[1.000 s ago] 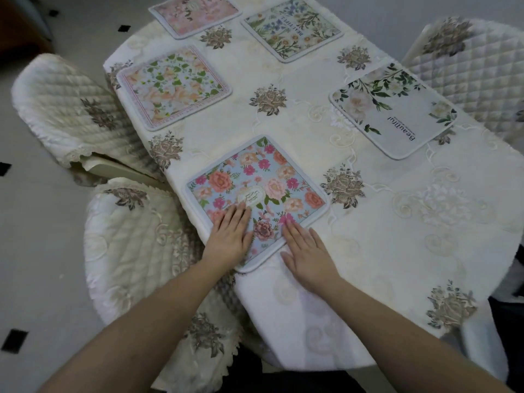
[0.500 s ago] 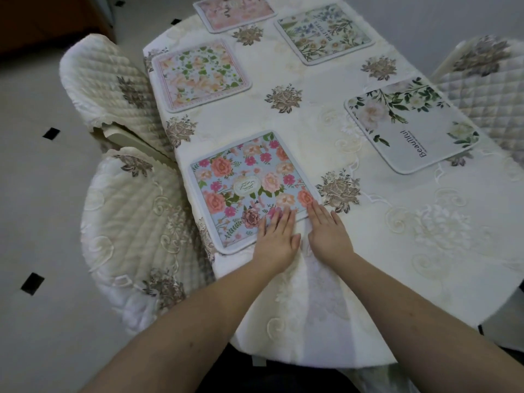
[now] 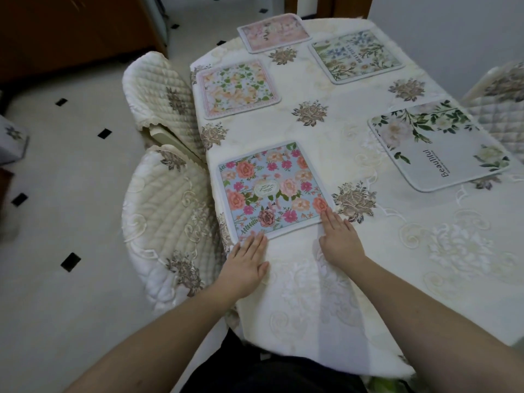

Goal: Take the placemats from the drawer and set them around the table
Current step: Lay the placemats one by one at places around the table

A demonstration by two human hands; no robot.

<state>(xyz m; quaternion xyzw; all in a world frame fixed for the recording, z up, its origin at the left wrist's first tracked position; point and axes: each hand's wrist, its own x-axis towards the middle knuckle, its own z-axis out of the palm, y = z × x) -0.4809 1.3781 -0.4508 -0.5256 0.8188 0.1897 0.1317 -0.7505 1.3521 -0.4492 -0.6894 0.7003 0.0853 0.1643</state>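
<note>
Your left hand (image 3: 246, 263) lies flat on the tabletop (image 3: 326, 154), fingers straight and together, their tips touching the near edge of the blue placemat (image 3: 272, 191) at its near-left corner. Your right hand (image 3: 338, 239) is also flat and holds nothing; its straight fingers touch that same placemat at its near-right corner, while the palm rests on the cream embroidered cloth that covers the tabletop.

The blue placemat, printed with pink and orange roses, lies flat just inside the left edge of the tabletop, toward its near end. Farther along that left edge lies a placemat with green leaves and peach flowers (image 3: 236, 89), well apart from the blue one. At the far end lies a pale pink placemat (image 3: 273, 32), one corner reaching past the tabletop's edge. Near it, toward the right edge, lies a placemat with blue and yellow sprigs (image 3: 355, 56). Along the right edge, across from the blue one, lies a white placemat with green leaves and the word "Beautiful" (image 3: 438, 144).

Two quilted chairs (image 3: 167, 211) stand pushed against the left edge, and another chair (image 3: 502, 106) shows at the right edge.
</note>
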